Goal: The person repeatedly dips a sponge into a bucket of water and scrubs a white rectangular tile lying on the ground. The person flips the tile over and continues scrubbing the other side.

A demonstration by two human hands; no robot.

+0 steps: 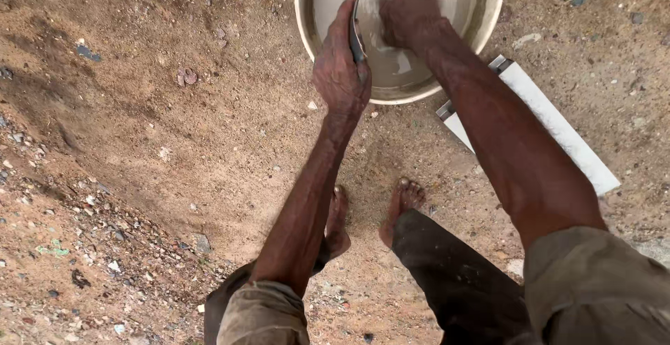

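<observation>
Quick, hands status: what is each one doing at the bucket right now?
Left hand: closed on a flat dark tool at the bucket rim.
Right hand: in the bucket's grey water, fingers curled; a hold cannot be told.

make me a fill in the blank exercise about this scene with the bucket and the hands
1. The left hand grips a dark flat tool at the rim of the pale ____.
2. The right hand is down inside the bucket, in cloudy grey ____.
3. A long white board lies on the sandy ground to the ____ of the bucket.
4. The person's feet are ____, with no shoes.

Missing words: bucket; water; right; bare
</observation>
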